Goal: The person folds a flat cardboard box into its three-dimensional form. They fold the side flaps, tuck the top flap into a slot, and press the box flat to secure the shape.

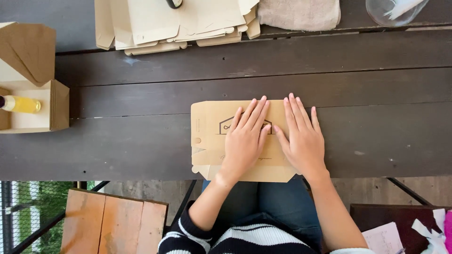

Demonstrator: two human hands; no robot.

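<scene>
A flat, unfolded tan cardboard box blank point(209, 136) with a dark house-shaped print lies on the dark wooden table point(141, 141), near its front edge. My left hand point(245, 141) lies palm down on the middle of the blank, fingers spread slightly. Beside it, my right hand point(303, 138) presses flat on the blank's right end, fingers apart. Both hands rest on the cardboard without gripping it. The blank's right part is hidden under my hands.
A stack of pale flat box blanks point(174, 23) lies at the table's far edge, with a beige cloth point(299, 13) and a clear bowl point(395, 11) to the right. An open assembled box point(33, 89) with a yellow bottle point(21, 104) stands at left. An orange wooden bench point(113, 221) is below.
</scene>
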